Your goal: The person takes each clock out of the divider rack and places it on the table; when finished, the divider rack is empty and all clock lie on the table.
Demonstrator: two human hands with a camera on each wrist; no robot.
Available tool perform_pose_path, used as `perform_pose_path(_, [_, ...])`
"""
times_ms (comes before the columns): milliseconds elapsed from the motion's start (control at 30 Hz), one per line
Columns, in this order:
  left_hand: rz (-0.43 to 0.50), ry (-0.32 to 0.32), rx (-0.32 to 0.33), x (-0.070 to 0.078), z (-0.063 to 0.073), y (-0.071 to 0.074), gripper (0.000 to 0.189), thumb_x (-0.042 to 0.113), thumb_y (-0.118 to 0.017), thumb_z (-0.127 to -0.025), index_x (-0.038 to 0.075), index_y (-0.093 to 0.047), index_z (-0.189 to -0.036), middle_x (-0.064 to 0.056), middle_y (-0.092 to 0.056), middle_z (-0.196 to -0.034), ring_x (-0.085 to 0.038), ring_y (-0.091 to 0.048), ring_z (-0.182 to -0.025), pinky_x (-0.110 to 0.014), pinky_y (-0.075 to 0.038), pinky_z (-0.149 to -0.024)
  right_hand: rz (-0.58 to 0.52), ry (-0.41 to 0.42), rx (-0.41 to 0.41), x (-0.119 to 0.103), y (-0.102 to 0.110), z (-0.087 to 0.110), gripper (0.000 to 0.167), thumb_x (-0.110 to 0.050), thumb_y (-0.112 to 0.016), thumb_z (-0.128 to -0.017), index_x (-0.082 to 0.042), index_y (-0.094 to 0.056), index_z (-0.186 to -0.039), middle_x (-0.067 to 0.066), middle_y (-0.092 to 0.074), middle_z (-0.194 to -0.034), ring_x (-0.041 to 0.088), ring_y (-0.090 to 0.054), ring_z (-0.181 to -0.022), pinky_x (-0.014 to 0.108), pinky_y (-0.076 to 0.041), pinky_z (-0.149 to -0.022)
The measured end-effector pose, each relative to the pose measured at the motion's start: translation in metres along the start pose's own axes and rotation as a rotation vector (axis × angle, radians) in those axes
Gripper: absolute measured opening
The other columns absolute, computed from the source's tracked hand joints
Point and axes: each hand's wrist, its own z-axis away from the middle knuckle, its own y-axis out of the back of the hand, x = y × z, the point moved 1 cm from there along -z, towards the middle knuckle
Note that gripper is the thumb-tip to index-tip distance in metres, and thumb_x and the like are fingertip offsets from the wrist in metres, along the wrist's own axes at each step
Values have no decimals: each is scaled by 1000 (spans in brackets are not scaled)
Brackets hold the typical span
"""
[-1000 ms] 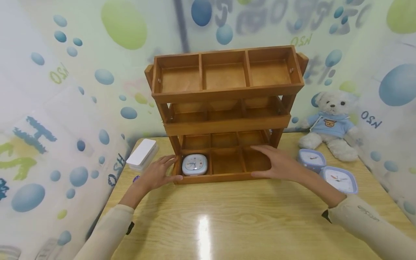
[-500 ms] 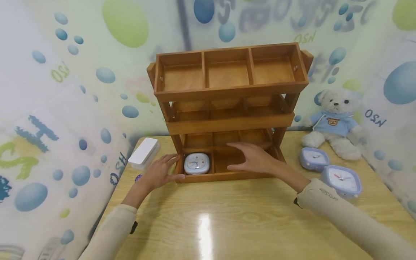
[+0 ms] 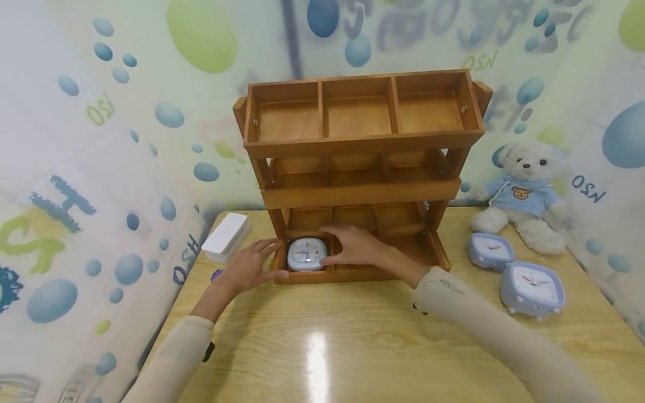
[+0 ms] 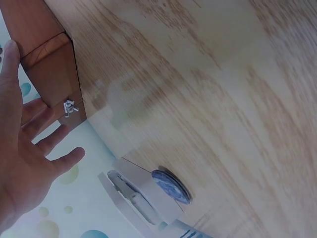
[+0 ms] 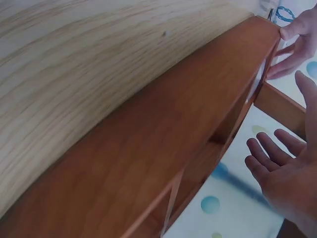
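Note:
A light-blue alarm clock lies face up in the bottom-left compartment of a brown wooden tiered shelf. My left hand is at the shelf's lower left end, thumb along the front and fingers by the side. In the left wrist view the fingers of that hand are spread. My right hand reaches over the bottom middle compartment, thumb and fingertips at the clock's right edge; whether they touch it I cannot tell. In the right wrist view its fingers look loosely bent, with nothing held.
Two blue-purple alarm clocks stand on the table's right side, before a white teddy bear in a blue hoodie. White stacked boxes and a small purple-blue disc are at the left. Patterned walls stand behind and at the sides.
My right hand has moved left along the bottom tier, from the right compartment to beside the light-blue clock. My left hand stays at the shelf's left end.

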Motion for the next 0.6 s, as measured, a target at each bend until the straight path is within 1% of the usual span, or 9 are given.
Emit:
perform_pose_path(100, [-2, 3, -3, 0, 0, 0, 91, 66, -71, -89, 5, -50, -154, -17, -47, -158, -45, -45, -143, -62, -41, -111, -46, 7, -27, -2, -11, -11, 87, -45, -87, -84, -6, -51, -153, 14, -60, -145, 31, -59, -131, 46, -52, -104])
perform_pose_path(233, [-8, 19, -22, -1, 0, -2, 93, 69, -69, -88, 7, -49, -155, -15, -46, -159, -43, -44, -144, -61, -41, -112, -89, 2, -63, -2, -24, -23, 88, -45, -88, -83, -9, -50, -154, 11, -62, -142, 27, -63, -123, 43, -54, -98])
perform_pose_path(333, [-1, 27, -28, -2, 0, -2, 94, 71, -68, -88, 7, -49, -155, -14, -45, -160, -42, -43, -145, -60, -41, -113, -85, -10, -84, -2, -30, -28, 92, -49, -88, -82, -9, -49, -155, 9, -62, -142, 24, -63, -122, 41, -54, -98])
perform_pose_path(400, [3, 21, -19, -1, -1, -2, 94, 71, -68, -88, 7, -49, -155, -14, -45, -160, -42, -43, -145, -60, -41, -113, -77, -9, -95, -2, -33, -31, 94, -51, -88, -81, -8, -48, -155, 10, -61, -143, 23, -62, -122, 40, -54, -99])
perform_pose_path(467, [5, 21, -17, -1, -1, -2, 94, 70, -68, -88, 8, -49, -155, -14, -45, -160, -42, -43, -145, -59, -41, -113, -83, 3, -101, -1, -35, -34, 93, -51, -88, -81, -8, -49, -154, 9, -62, -141, 22, -63, -120, 39, -54, -98])
perform_pose_path(600, [3, 29, -25, -1, -2, -1, 93, 69, -68, -88, 8, -48, -156, -14, -44, -161, -42, -43, -145, -59, -41, -113, -85, -15, -120, 0, -38, -39, 93, -52, -87, -82, -8, -48, -154, 8, -63, -139, 20, -63, -116, 39, -54, -95])
